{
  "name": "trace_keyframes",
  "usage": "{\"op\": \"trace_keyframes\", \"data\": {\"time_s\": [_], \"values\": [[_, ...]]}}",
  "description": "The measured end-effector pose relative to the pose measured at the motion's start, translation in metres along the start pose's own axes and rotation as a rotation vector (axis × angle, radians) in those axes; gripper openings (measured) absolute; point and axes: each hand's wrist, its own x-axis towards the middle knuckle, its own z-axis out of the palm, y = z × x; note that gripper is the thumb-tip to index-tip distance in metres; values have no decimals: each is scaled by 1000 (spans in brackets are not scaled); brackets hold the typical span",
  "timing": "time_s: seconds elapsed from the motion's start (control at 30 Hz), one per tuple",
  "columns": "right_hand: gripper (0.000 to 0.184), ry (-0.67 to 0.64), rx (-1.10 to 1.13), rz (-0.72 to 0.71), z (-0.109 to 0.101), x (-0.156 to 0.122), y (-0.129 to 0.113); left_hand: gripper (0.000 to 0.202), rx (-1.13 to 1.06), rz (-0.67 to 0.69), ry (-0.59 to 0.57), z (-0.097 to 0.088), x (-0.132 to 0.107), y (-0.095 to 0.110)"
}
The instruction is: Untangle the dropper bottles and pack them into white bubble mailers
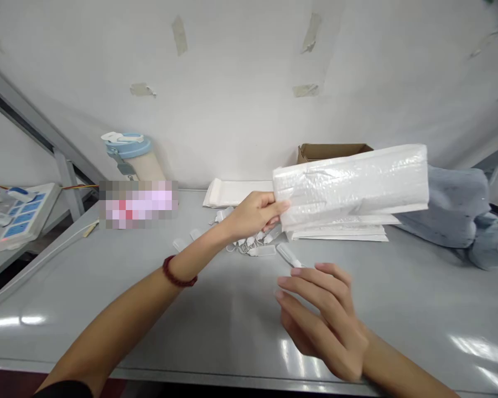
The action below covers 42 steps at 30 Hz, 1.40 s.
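My left hand [257, 213] reaches out over the table, pinching the left end of a white, shiny padded envelope [352, 185]. The envelope is held up off the table, its length running to the right. Nearer to me, my right hand [321, 315] hovers with its fingers stretched and slightly bent, and I see nothing held in it; its thumb is partly hidden. Below the left hand lies a loose pile of small white tags with loops [261, 250]. One clear-and-white piece [288, 254] rests just beyond my right fingertips.
More white envelopes [340, 233] lie beneath the raised one, and others [240, 193] by the wall. A cardboard box [334, 150] stands behind. Grey-blue cloth [444, 204] lies right. A blue-lidded bottle [136, 155] and a blurred-out pink item [141, 204] are left, near a device with blue labels [25, 213].
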Motion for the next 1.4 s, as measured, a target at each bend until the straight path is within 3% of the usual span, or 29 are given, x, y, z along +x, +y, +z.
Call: {"op": "trace_keyframes", "data": {"time_s": [0.07, 0.23, 0.47, 0.67, 0.87, 0.93, 1.07, 1.2, 1.4], "values": [[19, -14, 13, -1, 4, 1, 4, 34, -160, -98, -67, 2, 28, 0], [19, 12, 59, 20, 9, 2, 9, 33, -309, -295, -42, 6, 71, -18], [16, 38, 108, 2, 6, 2, 6, 30, -389, -370, -21, 5, 72, -20], [17, 30, 109, 4, 10, 1, 7, 19, -309, -351, 17, 7, 71, -22], [18, 29, 114, 10, 12, 1, 7, 31, 2, -285, 123, -4, 60, -28], [18, 31, 106, 27, 11, 2, 7, 33, 175, -249, 187, -15, 53, -31], [19, 51, 91, 54, 10, 3, 6, 17, 601, -127, 312, -49, 39, -44], [20, 25, 97, 47, 11, 4, 6, 15, 926, -30, 254, -76, 34, -57], [21, 5, 107, 35, 16, 1, 10, 13, 1179, -4, 194, -85, 39, -64]]}}
